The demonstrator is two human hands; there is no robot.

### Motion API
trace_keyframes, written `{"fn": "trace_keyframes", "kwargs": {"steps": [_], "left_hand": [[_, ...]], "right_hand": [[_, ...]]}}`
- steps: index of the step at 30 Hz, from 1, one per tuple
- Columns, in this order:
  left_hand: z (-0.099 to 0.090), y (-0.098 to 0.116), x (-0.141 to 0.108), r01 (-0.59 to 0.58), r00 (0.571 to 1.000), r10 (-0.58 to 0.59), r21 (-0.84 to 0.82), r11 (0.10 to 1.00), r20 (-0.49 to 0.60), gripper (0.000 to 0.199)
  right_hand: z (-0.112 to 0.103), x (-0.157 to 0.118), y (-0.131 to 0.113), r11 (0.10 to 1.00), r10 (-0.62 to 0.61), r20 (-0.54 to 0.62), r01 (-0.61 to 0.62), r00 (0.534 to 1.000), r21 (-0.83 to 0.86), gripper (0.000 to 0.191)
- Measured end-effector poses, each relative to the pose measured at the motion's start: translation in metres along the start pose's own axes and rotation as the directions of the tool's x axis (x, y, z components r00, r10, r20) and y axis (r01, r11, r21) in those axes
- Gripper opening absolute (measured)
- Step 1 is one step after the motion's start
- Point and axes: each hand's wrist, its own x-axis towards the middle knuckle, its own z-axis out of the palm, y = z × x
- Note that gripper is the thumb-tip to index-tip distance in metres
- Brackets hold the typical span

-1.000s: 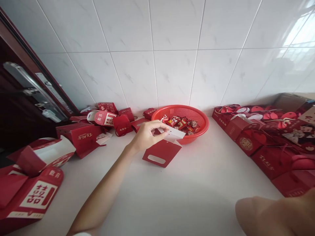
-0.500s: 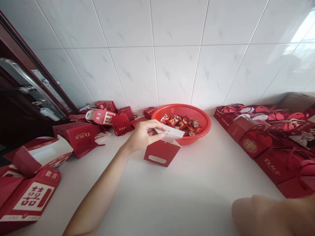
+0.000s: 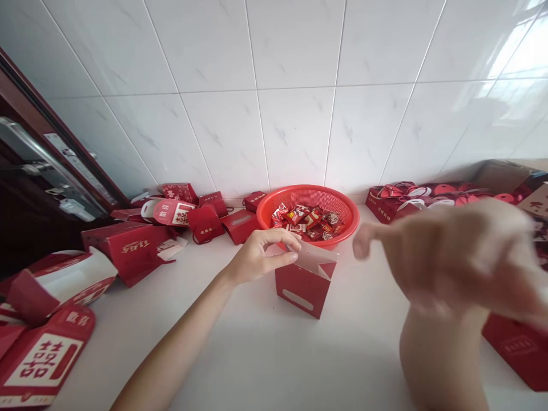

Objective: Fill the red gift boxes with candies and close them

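A small red box (image 3: pixel 303 285) with its top open and a white oval strip on its side stands on the white table. My left hand (image 3: pixel 266 254) pinches its top left edge between thumb and fingers. Just behind the box, a red plastic basket (image 3: pixel 350 228) holds wrapped candies (image 3: pixel 312 220). To the right, my right hand (image 3: pixel 445 257) hangs above the table, large and smeared by motion, with one finger pointing left. It does not touch the box, and whether it holds anything is too blurred to tell.
Several red boxes (image 3: pixel 137 245) lie loosely at the left, some with open flaps. Rows of red boxes (image 3: pixel 385 205) with handles stand at the right, partly behind my right hand. A tiled wall (image 3: pixel 295 131) rises behind the table (image 3: pixel 257 354).
My right hand has come up from the lower right corner and in towards the middle. The red box, held by my left hand, sits slightly farther right and nearer.
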Motion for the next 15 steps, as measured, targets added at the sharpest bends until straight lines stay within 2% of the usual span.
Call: {"fn": "trace_keyframes", "kwargs": {"steps": [3, 7, 11, 12, 15], "left_hand": [[-0.002, 0.008, -0.002, 0.007, 1.000, -0.007, -0.018, 1.000, -0.011, 0.005], [-0.012, 0.016, 0.002, -0.004, 0.999, 0.005, 0.015, 1.000, -0.054, 0.008], [-0.033, 0.008, 0.032, 0.047, 0.993, -0.032, 0.130, 0.990, -0.113, 0.016], [-0.039, 0.001, 0.043, 0.079, 0.992, -0.062, 0.162, 0.984, -0.112, 0.019], [-0.051, -0.029, 0.082, 0.169, 0.985, -0.163, 0.205, 0.964, -0.048, 0.021]], "right_hand": [[0.010, 0.029, -0.002, 0.992, -0.061, -0.001, 0.060, 0.998, 0.113, 0.054], [0.014, 0.052, 0.018, 0.975, 0.010, -0.052, 0.002, 0.999, 0.221, 0.045], [0.015, 0.072, 0.068, 0.960, 0.102, -0.127, -0.065, 0.987, 0.271, 0.022], [0.018, 0.077, 0.082, 0.962, 0.148, -0.174, -0.101, 0.974, 0.255, 0.017], [0.033, 0.087, 0.122, 0.939, 0.338, -0.270, -0.306, 0.902, 0.155, 0.024]]}}
